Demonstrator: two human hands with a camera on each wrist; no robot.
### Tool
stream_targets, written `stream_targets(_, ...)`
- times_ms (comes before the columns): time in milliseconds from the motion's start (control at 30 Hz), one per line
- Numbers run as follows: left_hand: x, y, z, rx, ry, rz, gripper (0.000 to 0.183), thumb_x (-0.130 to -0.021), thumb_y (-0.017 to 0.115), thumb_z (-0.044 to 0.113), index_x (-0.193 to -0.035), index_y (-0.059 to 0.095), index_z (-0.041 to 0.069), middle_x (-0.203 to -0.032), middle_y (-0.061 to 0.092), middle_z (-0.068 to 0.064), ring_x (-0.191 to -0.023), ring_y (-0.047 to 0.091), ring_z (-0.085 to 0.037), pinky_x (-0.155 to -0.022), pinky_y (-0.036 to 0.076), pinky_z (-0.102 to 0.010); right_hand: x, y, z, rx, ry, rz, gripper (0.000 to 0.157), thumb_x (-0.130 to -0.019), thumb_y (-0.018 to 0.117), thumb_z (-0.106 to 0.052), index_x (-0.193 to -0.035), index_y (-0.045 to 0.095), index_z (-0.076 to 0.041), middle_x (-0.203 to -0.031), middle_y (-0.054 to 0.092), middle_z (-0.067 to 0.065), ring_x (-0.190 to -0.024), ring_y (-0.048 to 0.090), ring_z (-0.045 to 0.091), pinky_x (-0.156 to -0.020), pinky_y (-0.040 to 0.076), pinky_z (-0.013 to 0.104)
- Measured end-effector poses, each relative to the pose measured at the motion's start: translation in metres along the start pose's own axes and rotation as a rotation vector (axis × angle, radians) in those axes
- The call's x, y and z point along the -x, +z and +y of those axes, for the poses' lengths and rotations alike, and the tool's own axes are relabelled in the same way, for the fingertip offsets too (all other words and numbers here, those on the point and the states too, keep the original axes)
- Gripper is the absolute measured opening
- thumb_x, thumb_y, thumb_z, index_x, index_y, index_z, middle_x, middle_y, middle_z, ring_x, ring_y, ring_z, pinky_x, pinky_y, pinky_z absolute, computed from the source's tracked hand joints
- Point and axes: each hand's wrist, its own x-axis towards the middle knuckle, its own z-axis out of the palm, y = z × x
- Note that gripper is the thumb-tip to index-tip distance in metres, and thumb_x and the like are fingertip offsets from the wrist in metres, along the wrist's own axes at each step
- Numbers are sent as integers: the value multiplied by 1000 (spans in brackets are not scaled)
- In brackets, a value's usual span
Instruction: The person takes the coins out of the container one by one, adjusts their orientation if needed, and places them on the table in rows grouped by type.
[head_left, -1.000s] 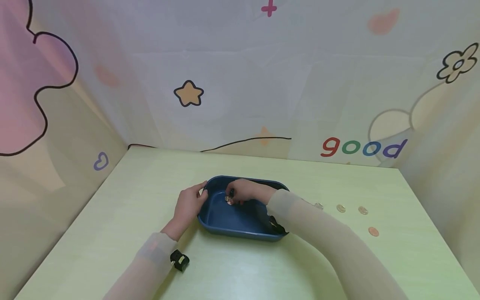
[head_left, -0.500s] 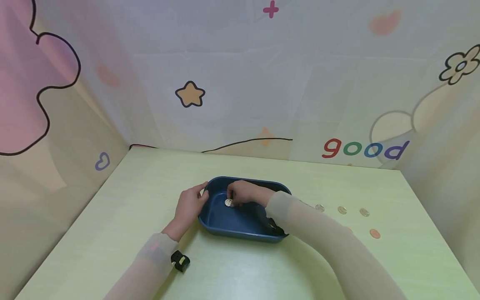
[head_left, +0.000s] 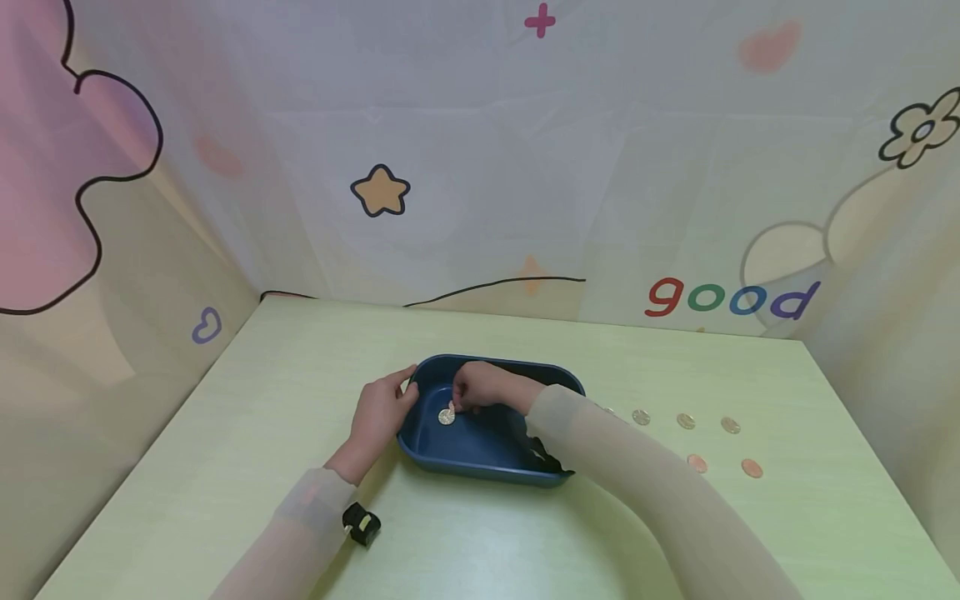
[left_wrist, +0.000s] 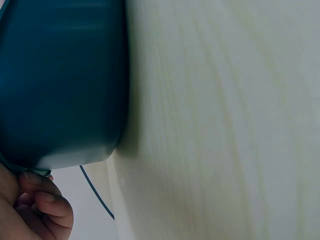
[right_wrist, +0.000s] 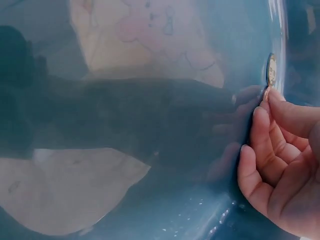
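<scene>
A dark blue plastic tub [head_left: 480,473] sits on the table in the head view. My left hand [head_left: 381,414] grips its left rim; in the left wrist view the fingers [left_wrist: 54,205] curl at the tub's edge. My right hand [head_left: 486,386] reaches down inside the tub. In the right wrist view its thumb and forefinger pinch a copper-coloured coin [right_wrist: 266,94], mostly hidden by the fingertips. A gold-coloured coin [head_left: 446,416] shows just beyond those fingertips, close to the tub's floor. The right sleeve covers part of the tub's right side.
Right of the tub, several coins lie on the pale table [head_left: 225,467], among them a silvery coin [head_left: 641,417] and a copper coin [head_left: 752,468]. A black wrist device [head_left: 362,523] sits at the left sleeve. A printed cloth [head_left: 480,167] backs the table.
The right hand's fingertips have shifted slightly down and left in the tub, and the gold-coloured coin now shows lower and farther left. The left hand keeps its grip on the rim.
</scene>
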Motion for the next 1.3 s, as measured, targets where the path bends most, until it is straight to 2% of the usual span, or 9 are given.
stream_targets(200, -1, -1, 0, 6, -7, -8, 43, -97, 57, 14, -138, 64, 2, -58, 39, 5, -52, 36, -10, -52, 28, -22, -2, -1, -3, -40, -8, -13, 6, -95, 70, -9, -94, 72, -3, -84, 67, 4, -68, 57, 8, -65, 49, 20)
stream_targets(367, -2, -1, -1, 8, -2, -10, 44, -97, 57, 15, -138, 64, 3, -57, 39, 5, -50, 35, -10, -51, 28, -22, -4, 0, -5, -27, -65, -25, 14, -91, 74, -8, -103, 70, -2, -90, 67, 5, -73, 54, 8, -66, 45, 18)
stream_targets(667, -1, -1, -3, 14, -5, -13, 44, -97, 56, 14, -139, 63, 3, -56, 37, 6, -49, 33, -10, -50, 26, -22, -7, 3, -10, 40, -115, -53, 8, -92, 71, -6, -99, 74, -3, -92, 72, 8, -73, 53, 7, -68, 42, 17)
stream_targets(900, -2, -1, -2, 15, 3, -12, 44, -97, 57, 14, -139, 64, 3, -56, 37, 6, -48, 33, -10, -50, 26, -22, -6, 2, -11, 38, -115, -84, 17, -90, 76, -8, -105, 71, -3, -87, 66, 4, -73, 52, 8, -67, 41, 17)
stream_targets(1100, -3, 0, -1, 6, -1, -22, 44, -98, 57, 15, -139, 63, 3, -56, 39, 6, -48, 34, -9, -50, 27, -21, -6, 5, -11, 51, -133, -81, 17, -91, 74, -5, -107, 71, -4, -85, 62, 2, -73, 51, 10, -66, 40, 19)
stream_targets(1300, -2, -1, 0, 3, -15, -29, 43, -98, 57, 15, -140, 63, 4, -56, 40, 5, -48, 35, -9, -50, 28, -22, -5, 7, -15, 87, -177, -107, 29, -91, 73, -5, -120, 70, -6, -85, 59, 1, -74, 50, 11, -68, 40, 19)
